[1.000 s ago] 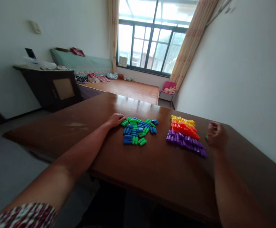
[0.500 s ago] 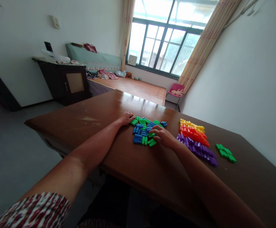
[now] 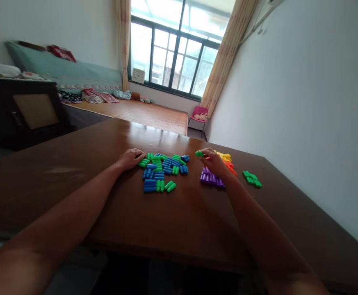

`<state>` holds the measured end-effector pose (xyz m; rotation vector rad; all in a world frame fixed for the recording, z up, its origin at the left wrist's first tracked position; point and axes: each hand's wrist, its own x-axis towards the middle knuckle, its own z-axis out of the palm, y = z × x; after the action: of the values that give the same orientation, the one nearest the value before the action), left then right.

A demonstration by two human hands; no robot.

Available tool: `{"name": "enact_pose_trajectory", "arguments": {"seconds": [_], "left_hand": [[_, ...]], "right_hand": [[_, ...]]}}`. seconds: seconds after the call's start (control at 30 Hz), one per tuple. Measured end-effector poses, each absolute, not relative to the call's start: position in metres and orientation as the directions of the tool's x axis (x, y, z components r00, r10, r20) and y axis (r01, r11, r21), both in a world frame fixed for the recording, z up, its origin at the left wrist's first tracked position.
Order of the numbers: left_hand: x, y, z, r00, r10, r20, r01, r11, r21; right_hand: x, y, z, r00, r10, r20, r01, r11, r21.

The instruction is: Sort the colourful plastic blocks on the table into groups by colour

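Observation:
My right hand (image 3: 213,162) is raised over the table, its fingertips pinching a green plastic toy block (image 3: 199,154) of joined tubes. Below and behind it are rows of purple blocks (image 3: 210,178), orange blocks (image 3: 230,167) and yellow blocks (image 3: 224,156), partly covered by the hand. At the left edge of a mixed pile rests my left hand (image 3: 131,158), fingers loosely curved, its tips at a green block (image 3: 143,163). The pile mixes green blocks with blue blocks (image 3: 149,185). A loose green block (image 3: 170,186) lies at its near side.
Farther right on the brown table (image 3: 172,221) sits a small group of green blocks (image 3: 252,179). Beyond the table are a low bed (image 3: 142,110), a pink chair (image 3: 199,113) and a window. A dark cabinet (image 3: 21,110) stands at the left.
My right hand has left the pile and moved right, carrying a green block towards the coloured rows. My left hand stays beside the pile. The camera view has turned right.

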<state>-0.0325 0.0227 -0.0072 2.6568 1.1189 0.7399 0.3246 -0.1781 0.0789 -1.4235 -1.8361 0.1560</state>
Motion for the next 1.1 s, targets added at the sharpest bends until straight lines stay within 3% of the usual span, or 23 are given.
{"name": "enact_pose_trajectory", "arguments": {"seconds": [0.1,0.2,0.3,0.37,0.47,0.67,0.97,1.1], "left_hand": [[-0.032,0.024,-0.005,0.591,0.711,0.380,0.621,-0.702,0.348],[-0.032,0.021,-0.001,0.582,0.723,0.373,0.625,-0.691,0.364],[-0.032,0.020,0.001,0.570,0.734,0.369,0.635,-0.679,0.369],[-0.032,0.022,0.000,0.578,0.728,0.369,0.626,-0.685,0.372],[-0.033,0.026,-0.002,0.602,0.708,0.370,0.605,-0.706,0.367],[-0.035,0.026,-0.002,0.619,0.691,0.374,0.594,-0.723,0.354],[-0.034,0.026,-0.002,0.612,0.704,0.360,0.608,-0.710,0.354],[-0.034,0.026,-0.002,0.627,0.691,0.359,0.599,-0.723,0.344]], "right_hand": [[0.412,-0.202,0.071,0.359,0.781,0.510,0.677,0.158,-0.718],[0.498,-0.240,0.041,0.766,0.421,0.486,0.538,-0.005,-0.843],[0.558,-0.278,0.008,0.910,0.165,0.381,0.410,-0.222,-0.884],[0.579,-0.293,-0.008,0.923,0.091,0.374,0.381,-0.353,-0.854],[0.586,-0.297,-0.020,0.908,0.154,0.390,0.414,-0.473,-0.778],[0.573,-0.288,-0.021,0.882,0.298,0.365,0.471,-0.530,-0.705],[0.545,-0.281,-0.003,0.847,0.308,0.434,0.525,-0.616,-0.587],[0.533,-0.276,-0.005,0.868,0.333,0.369,0.489,-0.706,-0.512]]}}
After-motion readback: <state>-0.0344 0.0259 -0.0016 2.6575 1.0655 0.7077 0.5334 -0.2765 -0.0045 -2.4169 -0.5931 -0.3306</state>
